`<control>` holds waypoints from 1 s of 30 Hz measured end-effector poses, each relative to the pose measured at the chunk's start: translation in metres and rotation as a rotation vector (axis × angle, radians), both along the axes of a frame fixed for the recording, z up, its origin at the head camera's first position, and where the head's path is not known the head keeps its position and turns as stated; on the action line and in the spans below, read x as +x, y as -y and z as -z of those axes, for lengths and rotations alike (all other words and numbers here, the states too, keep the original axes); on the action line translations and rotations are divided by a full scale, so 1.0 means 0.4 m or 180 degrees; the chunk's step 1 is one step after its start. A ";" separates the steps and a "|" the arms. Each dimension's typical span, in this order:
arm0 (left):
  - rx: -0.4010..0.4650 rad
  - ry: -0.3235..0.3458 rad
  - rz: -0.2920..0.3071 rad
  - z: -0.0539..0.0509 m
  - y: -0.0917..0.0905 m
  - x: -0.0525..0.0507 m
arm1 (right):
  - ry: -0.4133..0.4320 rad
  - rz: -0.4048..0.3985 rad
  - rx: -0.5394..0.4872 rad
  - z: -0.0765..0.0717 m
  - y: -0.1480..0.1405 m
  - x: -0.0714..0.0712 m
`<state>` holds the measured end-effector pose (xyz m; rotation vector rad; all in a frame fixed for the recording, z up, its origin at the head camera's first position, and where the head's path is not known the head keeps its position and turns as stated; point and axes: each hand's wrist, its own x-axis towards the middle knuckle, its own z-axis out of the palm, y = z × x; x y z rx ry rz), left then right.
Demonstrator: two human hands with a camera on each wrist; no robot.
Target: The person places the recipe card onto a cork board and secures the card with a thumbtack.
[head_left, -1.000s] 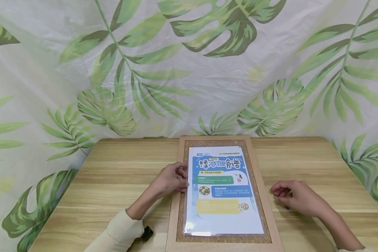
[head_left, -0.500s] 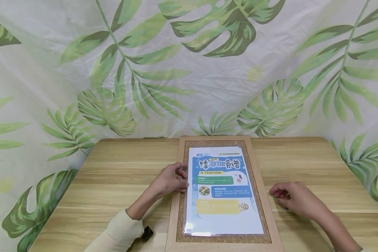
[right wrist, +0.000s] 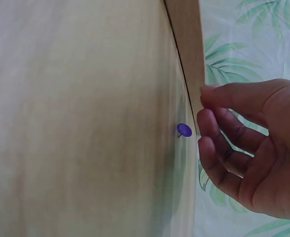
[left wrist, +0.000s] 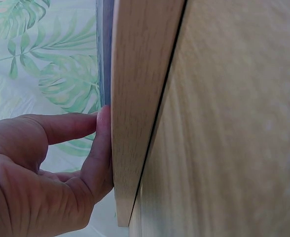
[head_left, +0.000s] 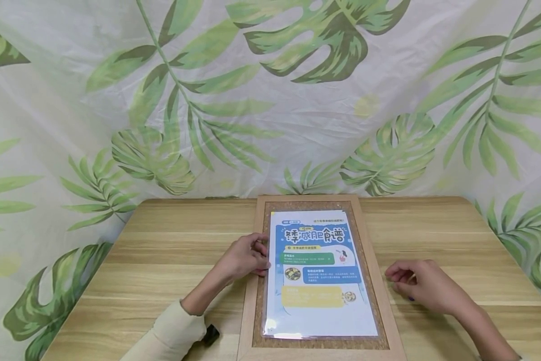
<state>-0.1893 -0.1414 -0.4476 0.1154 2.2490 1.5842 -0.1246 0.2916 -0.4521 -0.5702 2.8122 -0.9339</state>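
A laminated poster sheet (head_left: 320,318), blue and white with Chinese print, lies on a wood-framed cork board (head_left: 389,301). My left hand (head_left: 245,255) is at its left edge. Thumb and fingertip come together there, pinching the sheet's edge beside the frame. Right of the board, my right hand (head_left: 425,283) hovers low over the table with its fingers curled. Its thumb and forefinger tips are close together, and whatever is between them is hidden. A purple thumbtack (right wrist: 184,130) stands point down on the table just beyond those fingertips in the right wrist view.
A small black object (head_left: 211,333) lies by the left sleeve. A yellow tack (head_left: 272,213) shows at the sheet's top left corner. The wooden table (head_left: 162,240) reaches back to a leaf-patterned cloth (head_left: 297,100).
A green spot at the right fingertips, seen in both earlier head frames, is out of sight now. The right hand has barely shifted, and the left hand, sheet and board stay put.
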 end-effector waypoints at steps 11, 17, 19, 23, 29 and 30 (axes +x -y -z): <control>-0.0022 -0.0002 0.0007 -0.002 0.001 0.000 | 0.0138 -0.0046 -0.0259 -0.020 0.022 -0.003; -0.0023 -0.0001 0.0009 -0.004 0.000 0.000 | 0.0138 -0.0168 -0.0388 -0.032 0.045 -0.013; -0.0021 -0.0001 0.0016 -0.004 0.000 0.000 | 0.0164 -0.0193 -0.0436 -0.035 0.055 -0.017; -0.0013 0.0009 0.0013 -0.004 -0.001 0.001 | 0.0236 -0.0252 -0.0532 -0.042 0.075 -0.020; -0.0027 0.0020 0.0006 -0.007 -0.001 0.001 | 0.0406 -0.0312 -0.0627 -0.044 0.104 -0.021; -0.0032 0.0019 0.0009 -0.007 -0.001 0.001 | 0.0436 -0.0322 -0.0630 -0.043 0.110 -0.021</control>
